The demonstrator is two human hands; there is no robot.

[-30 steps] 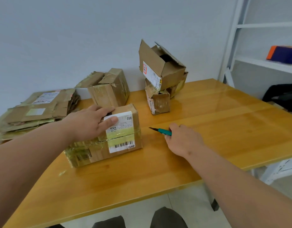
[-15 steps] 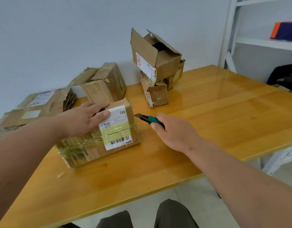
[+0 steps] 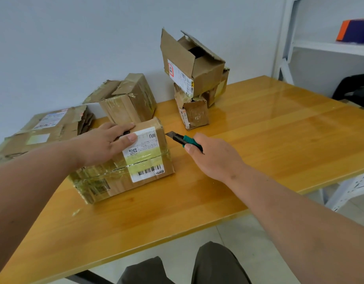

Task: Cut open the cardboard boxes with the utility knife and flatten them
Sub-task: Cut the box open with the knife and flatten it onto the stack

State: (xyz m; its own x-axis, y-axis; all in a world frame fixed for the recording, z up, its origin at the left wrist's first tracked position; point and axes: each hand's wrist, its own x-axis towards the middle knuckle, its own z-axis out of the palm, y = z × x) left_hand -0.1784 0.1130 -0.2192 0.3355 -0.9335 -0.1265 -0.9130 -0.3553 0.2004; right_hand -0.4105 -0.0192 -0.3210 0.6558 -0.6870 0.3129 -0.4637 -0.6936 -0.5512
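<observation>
The taped parcel box (image 3: 123,158) sits on the near-left part of the bench (image 3: 259,152), sealed along its top seam with yellowish tape that also crosses a white barcode label. The left hand (image 3: 107,142) lies flat on top of it, fingers fairly straight and pressing down, probably to stop it skating once the blade bites. Just right of the box, the right hand (image 3: 209,156) has its grip wrapped round the green-handled utility knife (image 3: 183,140), blade out and aimed at the box's right top corner, close but not yet touching. A second ago that knife lay low on the bench, farther from the box, and it has since been lifted and brought in. Behind the box stands a torn, half-open carton (image 3: 130,99); farther back and right of it, an opened box (image 3: 191,62) is stacked on smaller ones. Left of the box lies a heap of flattened cardboard (image 3: 43,130).
</observation>
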